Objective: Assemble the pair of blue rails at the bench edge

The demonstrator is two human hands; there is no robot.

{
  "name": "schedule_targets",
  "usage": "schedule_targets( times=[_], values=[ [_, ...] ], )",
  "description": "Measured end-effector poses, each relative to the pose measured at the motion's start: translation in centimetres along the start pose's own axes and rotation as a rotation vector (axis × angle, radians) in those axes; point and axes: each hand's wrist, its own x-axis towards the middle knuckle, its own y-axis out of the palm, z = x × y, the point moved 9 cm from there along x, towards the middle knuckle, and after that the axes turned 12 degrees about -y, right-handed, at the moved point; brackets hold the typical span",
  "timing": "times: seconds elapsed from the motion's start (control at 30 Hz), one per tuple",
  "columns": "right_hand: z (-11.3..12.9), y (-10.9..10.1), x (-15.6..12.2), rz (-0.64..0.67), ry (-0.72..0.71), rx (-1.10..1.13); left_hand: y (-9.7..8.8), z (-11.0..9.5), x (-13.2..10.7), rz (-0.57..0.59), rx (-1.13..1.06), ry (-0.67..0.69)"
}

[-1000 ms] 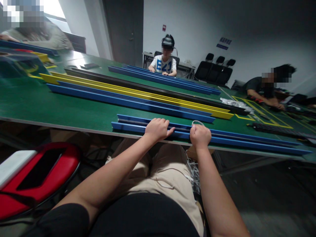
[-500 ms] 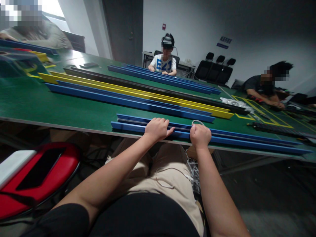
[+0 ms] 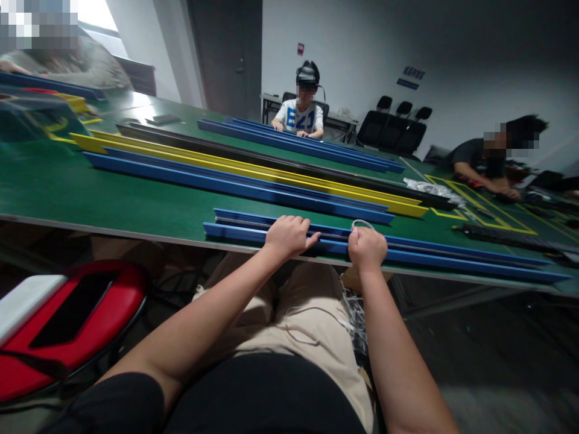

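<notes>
A long blue channel-shaped rail (image 3: pixel 452 256) lies along the near edge of the green table, with a thin pale strip running inside its groove. Over its left half my left hand (image 3: pixel 288 235) is closed, fingers curled across the rail and thumb pointing right. My right hand (image 3: pixel 367 247) makes a fist at the rail, pinching a thin white cable (image 3: pixel 363 223) that loops up above the knuckles. Both palms and the undersides of the fingers are hidden.
Beyond lie another blue rail (image 3: pixel 235 188), a yellow rail (image 3: pixel 253 170) and a black rail (image 3: pixel 289 161). More blue rails (image 3: pixel 298 144) rest before a seated person (image 3: pixel 301 114). Clear plastic wrap (image 3: pixel 432 190) sits at right. A red stool (image 3: pixel 122 301) stands at left.
My hands and the near blue rail have not visibly moved. The co-worker at the far right has shifted slightly to the right.
</notes>
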Motion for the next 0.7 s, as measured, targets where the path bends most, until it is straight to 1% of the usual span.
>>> schedule_targets(
  times=[0.2, 0.47, 0.7],
  values=[
    [0.03, -0.08, 0.11, 0.003, 0.001, -0.008, -0.04, 0.07, 0.02, -0.001, -0.012, -0.008],
    [-0.08, 0.01, 0.65, 0.046, 0.032, -0.048, 0.29, 0.16, 0.58, 0.014, -0.02, -0.014],
    [-0.1, 0.03, 0.35, 0.045, 0.021, -0.042, 0.04, 0.13, 0.09, -0.009, -0.03, -0.006]
  ],
)
